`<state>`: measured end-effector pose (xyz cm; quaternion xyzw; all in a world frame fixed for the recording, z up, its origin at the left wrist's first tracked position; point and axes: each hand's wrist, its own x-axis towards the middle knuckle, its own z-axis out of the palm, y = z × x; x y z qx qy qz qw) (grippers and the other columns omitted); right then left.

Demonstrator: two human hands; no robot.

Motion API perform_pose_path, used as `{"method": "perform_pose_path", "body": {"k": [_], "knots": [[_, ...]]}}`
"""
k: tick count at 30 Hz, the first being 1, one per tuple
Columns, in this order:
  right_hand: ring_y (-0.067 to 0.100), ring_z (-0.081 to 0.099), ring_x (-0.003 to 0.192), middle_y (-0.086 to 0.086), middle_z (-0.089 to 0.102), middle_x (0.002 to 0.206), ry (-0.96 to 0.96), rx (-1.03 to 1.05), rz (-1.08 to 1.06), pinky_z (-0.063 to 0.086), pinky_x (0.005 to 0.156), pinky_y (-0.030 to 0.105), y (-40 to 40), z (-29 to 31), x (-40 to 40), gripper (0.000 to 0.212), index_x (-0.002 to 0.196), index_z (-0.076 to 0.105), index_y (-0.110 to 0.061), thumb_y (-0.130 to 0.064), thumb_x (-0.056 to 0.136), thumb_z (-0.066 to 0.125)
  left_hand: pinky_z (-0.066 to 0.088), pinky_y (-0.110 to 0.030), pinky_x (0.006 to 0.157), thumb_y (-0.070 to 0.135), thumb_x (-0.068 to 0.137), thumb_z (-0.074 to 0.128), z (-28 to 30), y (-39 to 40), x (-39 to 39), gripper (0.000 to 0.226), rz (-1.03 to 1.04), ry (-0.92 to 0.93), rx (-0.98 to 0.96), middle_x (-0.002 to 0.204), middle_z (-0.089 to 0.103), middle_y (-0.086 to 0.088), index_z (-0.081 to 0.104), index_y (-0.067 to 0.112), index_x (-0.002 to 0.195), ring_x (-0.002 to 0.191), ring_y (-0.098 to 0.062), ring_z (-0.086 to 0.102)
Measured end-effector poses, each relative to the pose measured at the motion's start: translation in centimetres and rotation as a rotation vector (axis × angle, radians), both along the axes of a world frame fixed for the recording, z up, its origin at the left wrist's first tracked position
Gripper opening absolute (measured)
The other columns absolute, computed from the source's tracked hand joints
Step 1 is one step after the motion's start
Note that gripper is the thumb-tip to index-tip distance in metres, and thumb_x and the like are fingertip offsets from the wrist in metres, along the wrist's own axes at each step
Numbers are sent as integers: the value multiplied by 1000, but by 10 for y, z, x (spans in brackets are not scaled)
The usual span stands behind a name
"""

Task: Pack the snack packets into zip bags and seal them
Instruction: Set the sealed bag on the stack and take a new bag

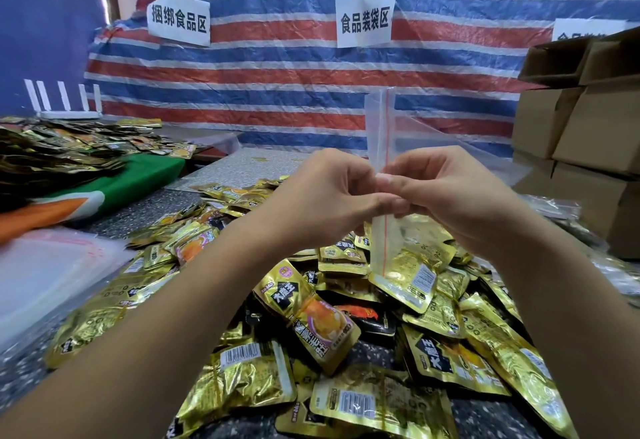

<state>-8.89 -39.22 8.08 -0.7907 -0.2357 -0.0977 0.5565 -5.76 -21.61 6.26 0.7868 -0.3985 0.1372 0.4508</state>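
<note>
Pinching zip bag (380, 133), left hand (325, 196), right hand (446, 196)

A speckled grey table (145, 208) carries a heap of gold packets (346, 317) at centre, clear bags (52, 265) at nine o'clock, boxes (585, 133) at two o'clock.

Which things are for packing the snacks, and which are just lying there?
For the job:
clear plastic zip bag with red seal line, pinched by left hand and right hand
gold foil snack packets

Lying about:
brown cardboard boxes
green cloth
white paper signs
</note>
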Motion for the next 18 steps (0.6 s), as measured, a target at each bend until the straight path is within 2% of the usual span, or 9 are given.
{"method": "perform_pose_path", "body": {"k": [3,7,8,11,13,16,18], "knots": [[13,65,66,6,71,72,-6,-24,22,53,62,21,-4,2,-1,22,86,73,-7,-24,72,69,58,-53,62,26,85,76,-1,0,3,18,-24,16,-8,70,72,-7,72,9,80,62,-21,70],[13,66,65,5,70,69,7,-12,94,54,61,20,-8,2,-2,20,82,71,-6,-22,72,68,58,-54,66,20,89,71,-3,0,3,13,-96,59,-2,74,73,-11,73,10,82,67,-26,71],[13,66,64,5,69,68,22,7,115,54,61,20,-9,2,-2,20,81,70,-5,-23,70,69,59,-52,68,19,90,69,-2,0,3,12,-135,82,-12,75,73,-9,74,12,82,67,-26,71],[13,62,59,5,66,65,56,72,173,49,56,19,-7,3,-2,15,72,70,-12,-27,70,70,58,-30,61,16,95,61,1,1,0,15,-236,128,-54,74,72,0,73,15,86,64,-14,68],[12,58,56,5,64,62,49,101,175,46,52,19,-6,3,-2,13,68,69,-16,-27,74,69,57,-29,61,14,98,55,3,1,-2,19,-259,143,-73,78,72,-9,71,9,91,66,-16,68],[12,52,49,2,58,57,27,172,88,40,47,19,-9,5,-1,21,64,61,-15,-19,83,66,59,-40,61,16,102,48,8,4,-2,26,-178,135,-89,83,71,-22,67,4,88,62,-25,67],[11,45,46,-2,51,52,-24,204,-121,34,45,21,-15,7,4,30,61,53,-14,-8,88,64,57,-35,57,17,103,47,11,9,1,30,-37,162,-134,74,72,-14,65,4,84,56,-21,65]]}}
